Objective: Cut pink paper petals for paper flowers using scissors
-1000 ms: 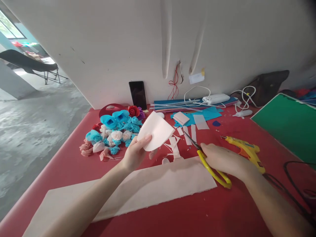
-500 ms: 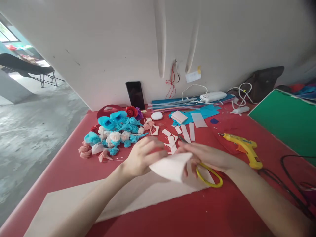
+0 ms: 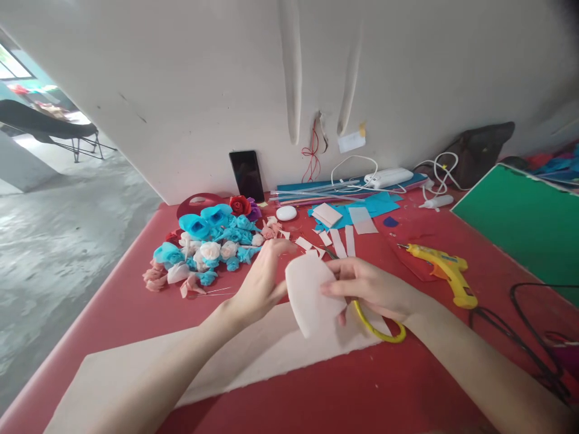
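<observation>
Both hands hold a pale pink piece of paper (image 3: 312, 295) upright above the red table (image 3: 362, 392). My left hand (image 3: 262, 280) grips its left edge. My right hand (image 3: 371, 289) pinches its right edge while yellow-handled scissors (image 3: 377, 325) hang from the same hand's fingers, their blades mostly hidden behind the hand and paper. A long strip of the same pale paper (image 3: 217, 361) lies flat under my forearms.
A heap of blue, white, pink and red paper flowers (image 3: 208, 241) lies at the left. Paper scraps (image 3: 339, 241), a yellow glue gun (image 3: 446, 268), a phone (image 3: 246, 175) leaning on the wall, a white power strip (image 3: 389, 176), cables and a green board (image 3: 529, 223) are around.
My left hand brought the cut paper piece down from its raised spot. My right hand, scissors still in it, came over and took hold of the piece's right edge; the piece now stands upright.
</observation>
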The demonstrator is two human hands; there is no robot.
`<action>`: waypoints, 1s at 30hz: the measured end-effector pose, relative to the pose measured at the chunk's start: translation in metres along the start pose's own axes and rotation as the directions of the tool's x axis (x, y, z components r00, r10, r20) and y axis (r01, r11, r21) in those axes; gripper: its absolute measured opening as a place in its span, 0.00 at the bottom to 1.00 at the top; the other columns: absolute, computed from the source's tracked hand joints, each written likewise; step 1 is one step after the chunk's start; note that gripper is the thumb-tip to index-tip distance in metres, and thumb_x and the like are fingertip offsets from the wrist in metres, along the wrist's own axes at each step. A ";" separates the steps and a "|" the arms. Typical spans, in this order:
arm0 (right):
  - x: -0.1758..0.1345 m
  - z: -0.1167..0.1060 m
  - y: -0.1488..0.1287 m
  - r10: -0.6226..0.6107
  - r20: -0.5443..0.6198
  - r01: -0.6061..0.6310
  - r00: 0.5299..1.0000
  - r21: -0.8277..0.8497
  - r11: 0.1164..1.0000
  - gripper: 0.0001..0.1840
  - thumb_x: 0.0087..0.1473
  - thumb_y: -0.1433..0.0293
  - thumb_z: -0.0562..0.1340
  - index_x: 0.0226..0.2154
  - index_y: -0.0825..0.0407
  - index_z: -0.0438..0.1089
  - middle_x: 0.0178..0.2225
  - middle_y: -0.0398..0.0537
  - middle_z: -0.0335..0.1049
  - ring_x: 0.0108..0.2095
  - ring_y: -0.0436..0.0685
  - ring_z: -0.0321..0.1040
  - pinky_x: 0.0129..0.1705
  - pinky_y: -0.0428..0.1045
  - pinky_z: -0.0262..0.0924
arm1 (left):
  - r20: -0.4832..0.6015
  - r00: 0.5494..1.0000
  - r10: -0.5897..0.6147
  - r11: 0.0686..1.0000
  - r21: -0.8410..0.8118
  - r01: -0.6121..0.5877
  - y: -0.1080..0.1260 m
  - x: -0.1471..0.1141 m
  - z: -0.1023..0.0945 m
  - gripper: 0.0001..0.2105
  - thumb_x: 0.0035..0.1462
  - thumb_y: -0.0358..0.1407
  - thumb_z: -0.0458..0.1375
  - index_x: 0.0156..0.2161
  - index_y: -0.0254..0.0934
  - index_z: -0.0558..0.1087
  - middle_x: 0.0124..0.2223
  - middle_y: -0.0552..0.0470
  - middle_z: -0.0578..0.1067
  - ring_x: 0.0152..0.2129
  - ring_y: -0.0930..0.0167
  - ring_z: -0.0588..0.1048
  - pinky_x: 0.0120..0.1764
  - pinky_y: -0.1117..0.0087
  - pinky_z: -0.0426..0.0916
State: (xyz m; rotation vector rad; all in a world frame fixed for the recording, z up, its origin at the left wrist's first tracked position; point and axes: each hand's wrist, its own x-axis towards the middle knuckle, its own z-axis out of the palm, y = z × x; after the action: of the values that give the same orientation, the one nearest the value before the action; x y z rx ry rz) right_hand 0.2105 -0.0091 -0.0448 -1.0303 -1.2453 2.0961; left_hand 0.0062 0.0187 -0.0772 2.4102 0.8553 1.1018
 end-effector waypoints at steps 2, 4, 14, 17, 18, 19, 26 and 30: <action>-0.002 0.006 -0.001 -0.091 -0.148 0.095 0.985 0.017 0.995 0.11 0.46 0.67 0.63 0.35 0.54 0.71 0.28 0.45 0.69 0.28 0.50 0.67 0.28 0.44 0.63 | 0.141 0.959 -0.247 0.915 -0.292 0.279 0.001 -0.001 0.000 0.20 0.62 0.46 0.37 0.43 0.36 0.65 0.40 0.45 0.72 0.39 0.67 0.70 0.43 0.64 0.66; -0.001 0.011 0.001 -0.157 -0.262 0.160 0.952 -0.011 0.987 0.13 0.45 0.66 0.64 0.36 0.53 0.70 0.29 0.45 0.69 0.30 0.52 0.68 0.32 0.46 0.63 | 0.342 0.889 -0.304 0.774 -0.456 0.439 0.005 -0.002 -0.001 0.28 0.61 0.49 0.32 0.37 0.35 0.70 0.35 0.47 0.74 0.36 0.66 0.72 0.42 0.64 0.66; 0.000 0.003 -0.004 -0.321 -0.261 0.137 0.911 -0.541 0.830 0.07 0.46 0.67 0.62 0.32 0.51 0.69 0.31 0.42 0.67 0.32 0.51 0.62 0.35 0.47 0.56 | 0.668 0.725 -0.170 0.878 -0.232 0.420 0.028 0.008 -0.010 0.17 0.59 0.35 0.48 0.19 0.33 0.63 0.20 0.56 0.65 0.18 0.78 0.62 0.25 0.76 0.57; 0.001 0.003 -0.003 -0.313 -0.253 0.065 0.916 -0.674 0.736 0.05 0.46 0.68 0.61 0.24 0.52 0.70 0.25 0.41 0.66 0.28 0.50 0.58 0.33 0.47 0.53 | 0.699 0.695 -0.170 0.942 -0.092 0.323 0.031 0.007 -0.014 0.17 0.59 0.34 0.47 0.20 0.33 0.65 0.21 0.55 0.67 0.18 0.78 0.64 0.25 0.76 0.57; 0.002 0.004 -0.001 -0.315 -0.251 0.062 0.915 -0.685 0.726 0.05 0.46 0.68 0.61 0.24 0.52 0.70 0.25 0.40 0.66 0.28 0.50 0.58 0.32 0.47 0.53 | 0.697 0.694 -0.181 0.947 -0.067 0.314 0.032 0.005 -0.016 0.17 0.60 0.34 0.47 0.20 0.33 0.66 0.21 0.54 0.69 0.19 0.77 0.65 0.26 0.76 0.58; 0.003 0.006 0.001 -0.314 -0.245 0.064 0.917 -0.687 0.723 0.04 0.46 0.68 0.62 0.24 0.52 0.71 0.25 0.40 0.66 0.27 0.50 0.58 0.31 0.47 0.53 | 0.694 0.695 -0.190 0.950 -0.049 0.309 0.034 0.003 -0.017 0.18 0.60 0.34 0.46 0.21 0.33 0.67 0.22 0.54 0.69 0.19 0.77 0.66 0.26 0.76 0.58; 0.022 0.006 0.001 -0.388 -0.239 0.130 0.890 -0.682 0.720 0.08 0.48 0.65 0.60 0.28 0.53 0.71 0.26 0.43 0.69 0.28 0.51 0.64 0.30 0.46 0.57 | 0.495 0.738 -0.459 0.888 0.291 0.357 0.022 -0.040 -0.032 0.12 0.59 0.37 0.47 0.31 0.36 0.71 0.29 0.52 0.73 0.25 0.72 0.72 0.28 0.74 0.63; 0.047 0.000 -0.002 -0.448 -0.201 0.179 0.871 -0.720 0.670 0.13 0.51 0.64 0.58 0.32 0.55 0.71 0.29 0.47 0.73 0.29 0.53 0.68 0.31 0.47 0.60 | 0.274 0.811 -0.517 0.820 0.430 0.377 0.005 -0.078 -0.035 0.09 0.56 0.29 0.47 0.38 0.37 0.69 0.39 0.49 0.73 0.36 0.68 0.72 0.36 0.68 0.66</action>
State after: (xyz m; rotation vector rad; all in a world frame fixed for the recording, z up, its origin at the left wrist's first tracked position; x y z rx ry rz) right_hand 0.1821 0.0259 -0.0597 -1.2985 -1.8867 1.0829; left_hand -0.0589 -0.0337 -0.0952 2.3689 1.4894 0.2922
